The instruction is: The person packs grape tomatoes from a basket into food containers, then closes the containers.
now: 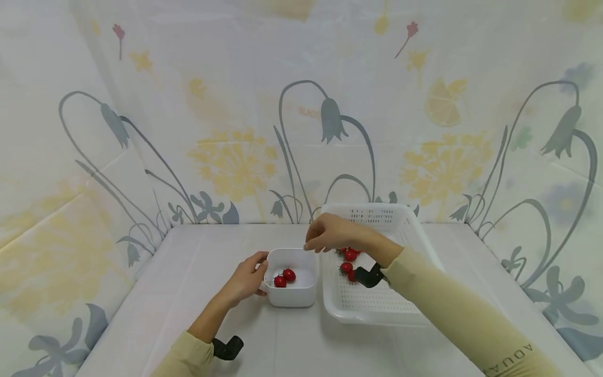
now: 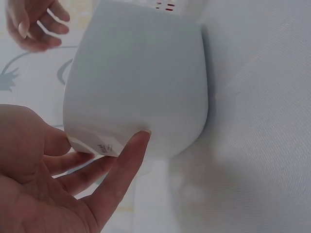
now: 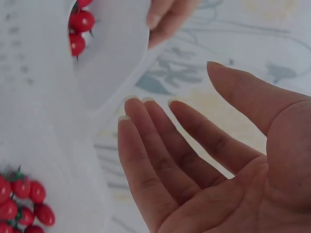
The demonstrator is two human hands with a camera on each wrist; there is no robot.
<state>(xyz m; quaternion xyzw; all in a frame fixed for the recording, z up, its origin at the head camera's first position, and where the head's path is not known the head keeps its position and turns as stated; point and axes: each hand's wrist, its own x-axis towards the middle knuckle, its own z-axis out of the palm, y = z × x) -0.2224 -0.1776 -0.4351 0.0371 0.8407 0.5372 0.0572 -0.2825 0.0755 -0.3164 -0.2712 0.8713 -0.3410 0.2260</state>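
Observation:
A small white square container [image 1: 292, 296] stands on the table, with red cherry tomatoes [image 1: 289, 275] inside it. My left hand [image 1: 246, 277] holds its left side; in the left wrist view the fingers [image 2: 121, 174] spread around the container's outer wall [image 2: 141, 82]. Over the gap between this container and a white perforated basket [image 1: 348, 316] hovers my right hand [image 1: 332, 233]. Its fingers are loosely bent and nothing is in them, as the right wrist view shows with the palm [image 3: 218, 204] bare. More cherry tomatoes [image 1: 350, 256] lie in the basket, partly hidden by the right forearm.
The basket stands right beside the container and reaches back toward the wall. A flower-printed cloth [image 1: 301, 173] hangs behind the white table [image 1: 292, 345]. Dark wrist-worn devices [image 1: 228, 348] stick out at both sleeves.

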